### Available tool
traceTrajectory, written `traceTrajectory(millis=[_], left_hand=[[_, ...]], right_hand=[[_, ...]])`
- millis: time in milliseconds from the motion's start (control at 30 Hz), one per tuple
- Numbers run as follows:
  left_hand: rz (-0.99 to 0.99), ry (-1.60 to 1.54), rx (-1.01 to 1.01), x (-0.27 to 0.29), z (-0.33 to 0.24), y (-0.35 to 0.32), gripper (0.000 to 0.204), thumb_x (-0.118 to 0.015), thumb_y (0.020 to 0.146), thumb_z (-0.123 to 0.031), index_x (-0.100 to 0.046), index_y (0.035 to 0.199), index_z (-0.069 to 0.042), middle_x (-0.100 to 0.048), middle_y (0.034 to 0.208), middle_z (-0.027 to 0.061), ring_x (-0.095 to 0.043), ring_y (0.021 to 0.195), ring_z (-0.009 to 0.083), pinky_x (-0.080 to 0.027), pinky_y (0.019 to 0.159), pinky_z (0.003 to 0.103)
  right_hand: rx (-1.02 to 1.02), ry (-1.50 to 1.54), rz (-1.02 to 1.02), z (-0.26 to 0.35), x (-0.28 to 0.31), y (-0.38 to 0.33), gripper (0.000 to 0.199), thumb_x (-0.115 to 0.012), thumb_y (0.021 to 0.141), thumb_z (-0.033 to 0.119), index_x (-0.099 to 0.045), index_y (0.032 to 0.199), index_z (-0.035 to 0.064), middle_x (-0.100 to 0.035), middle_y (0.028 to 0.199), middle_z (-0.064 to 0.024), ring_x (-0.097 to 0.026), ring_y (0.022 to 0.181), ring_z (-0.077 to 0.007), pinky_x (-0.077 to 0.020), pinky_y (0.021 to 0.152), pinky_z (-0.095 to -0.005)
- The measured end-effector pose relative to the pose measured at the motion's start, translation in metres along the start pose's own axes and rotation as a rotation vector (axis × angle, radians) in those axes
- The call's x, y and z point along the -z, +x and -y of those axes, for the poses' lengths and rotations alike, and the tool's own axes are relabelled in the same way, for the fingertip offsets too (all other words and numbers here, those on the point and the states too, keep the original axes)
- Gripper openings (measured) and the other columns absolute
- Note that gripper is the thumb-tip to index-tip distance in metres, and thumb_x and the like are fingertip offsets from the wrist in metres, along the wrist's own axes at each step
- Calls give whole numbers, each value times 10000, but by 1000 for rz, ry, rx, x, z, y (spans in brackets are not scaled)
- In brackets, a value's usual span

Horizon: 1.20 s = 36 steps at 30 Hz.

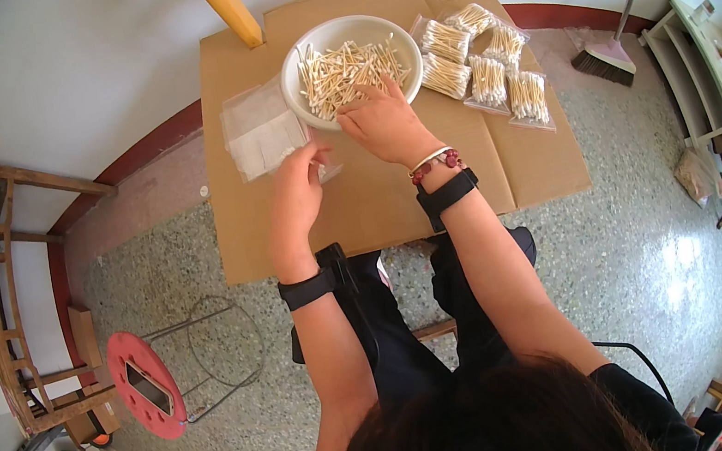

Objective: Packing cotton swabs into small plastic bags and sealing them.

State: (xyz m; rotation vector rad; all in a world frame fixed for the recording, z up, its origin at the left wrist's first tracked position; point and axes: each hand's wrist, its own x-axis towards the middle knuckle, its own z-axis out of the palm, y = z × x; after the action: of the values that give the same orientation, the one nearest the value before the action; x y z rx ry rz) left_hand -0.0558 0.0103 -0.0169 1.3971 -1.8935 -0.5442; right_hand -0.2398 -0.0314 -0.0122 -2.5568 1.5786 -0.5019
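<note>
A white bowl (296,104) holds a loose heap of cotton swabs (347,67) on the cardboard-covered table. My right hand (386,126) reaches over the bowl's near rim, its curled fingers among the swabs; its fingertips are partly hidden. Just left of it, my left hand (297,184) is closed with bent fingers on a clear plastic bag (331,171), which shows only in part beneath the fingers. Beside the bowl on the left lies a stack of flat clear bags (262,138). Several filled bags of cotton swabs (488,78) lie to the bowl's right.
Cardboard (457,178) covers the tabletop, and a wooden chair frame (228,7) stands at its far edge. A red stool (144,386) with a phone on it stands at the left. Far right are a broom (607,58) and a shelf (684,74).
</note>
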Motion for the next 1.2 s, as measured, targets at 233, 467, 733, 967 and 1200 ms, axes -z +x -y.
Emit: traceTrajectory(millis=[233,467,733,967,1200], left_hand=[[168,-14,330,-2,8,-4,161,-607,851,-70,-620,1008,-37,-623,798,107,-597,740,191,-474,690,309],[-26,227,247,-2,5,-9,167,-638,831,-130,-622,969,-38,-577,851,175,-583,820,348,-465,730,433],[-317,-164,147,0,-26,13,201,-634,867,-113,-621,1056,-45,-648,955,93,-616,875,190,-476,722,319],[-416,-112,-11,-17,-52,25,182,-675,823,-40,-644,1002,-56,-648,853,36,-533,664,113,-428,574,257],[-463,-124,7,-19,-50,26,135,-665,836,-32,-651,971,-38,-642,817,23,-507,626,90,-407,544,237]], right_hand=[[12,55,-164,-2,-9,-1,397,-410,976,331,-716,889,95,-662,1018,-48,-495,1177,-252,-263,1072,-532],[-61,471,-398,-2,15,7,233,-584,897,260,-706,883,62,-685,925,-25,-609,987,-249,-390,992,-458],[-156,1095,-590,9,32,8,102,-712,772,-20,-616,794,5,-686,779,-63,-685,774,-142,-546,701,-260],[-16,1189,-456,17,32,5,162,-725,773,-15,-572,824,4,-677,801,-59,-678,783,-134,-545,723,-248],[-10,1191,-425,19,33,7,211,-753,767,35,-626,934,16,-680,883,-55,-661,840,-132,-538,750,-253]])
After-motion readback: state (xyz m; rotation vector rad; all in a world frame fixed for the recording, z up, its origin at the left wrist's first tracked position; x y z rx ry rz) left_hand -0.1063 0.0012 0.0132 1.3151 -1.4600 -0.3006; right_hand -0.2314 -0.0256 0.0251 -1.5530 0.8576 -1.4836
